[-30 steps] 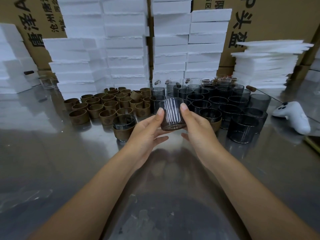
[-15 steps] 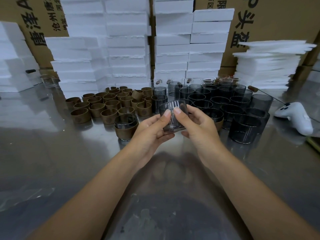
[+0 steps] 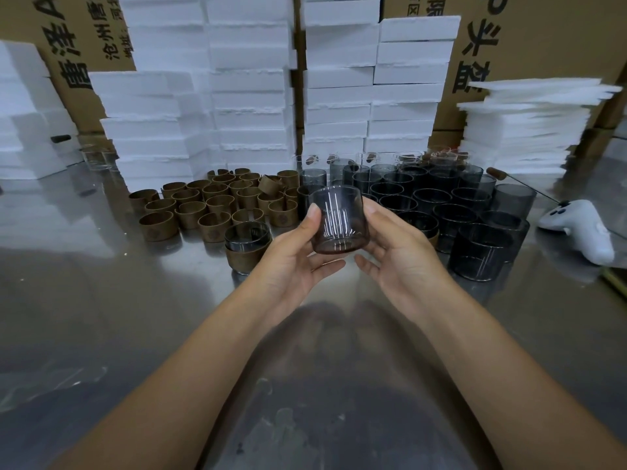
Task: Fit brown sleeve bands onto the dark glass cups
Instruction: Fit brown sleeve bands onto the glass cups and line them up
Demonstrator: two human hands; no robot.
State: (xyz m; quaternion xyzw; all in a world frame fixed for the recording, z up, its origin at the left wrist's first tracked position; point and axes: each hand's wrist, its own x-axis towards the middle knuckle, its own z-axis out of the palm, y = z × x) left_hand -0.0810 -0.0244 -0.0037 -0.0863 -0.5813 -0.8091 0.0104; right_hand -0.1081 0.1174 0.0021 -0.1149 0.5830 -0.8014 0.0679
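I hold one dark glass cup (image 3: 339,218) upright in the air between both hands, over the steel table. My left hand (image 3: 291,259) grips its left side with the thumb up on the wall and the fingers under the base. My right hand (image 3: 397,252) grips its right side the same way. The cup carries no band. To the left behind it stand several brown sleeve bands (image 3: 217,201). A cup with a band fitted (image 3: 247,245) stands just left of my left hand. Several bare dark cups (image 3: 451,205) crowd the right.
The reflective steel table (image 3: 135,317) spreads in front. White foam blocks (image 3: 244,96) and cardboard boxes (image 3: 543,32) form a wall behind. A stack of foam sheets (image 3: 529,130) stands at back right. A white controller (image 3: 580,228) lies on the right.
The cup has turned upright and come a little lower and nearer between my hands. My thumbs have shifted from its rim to its side walls.
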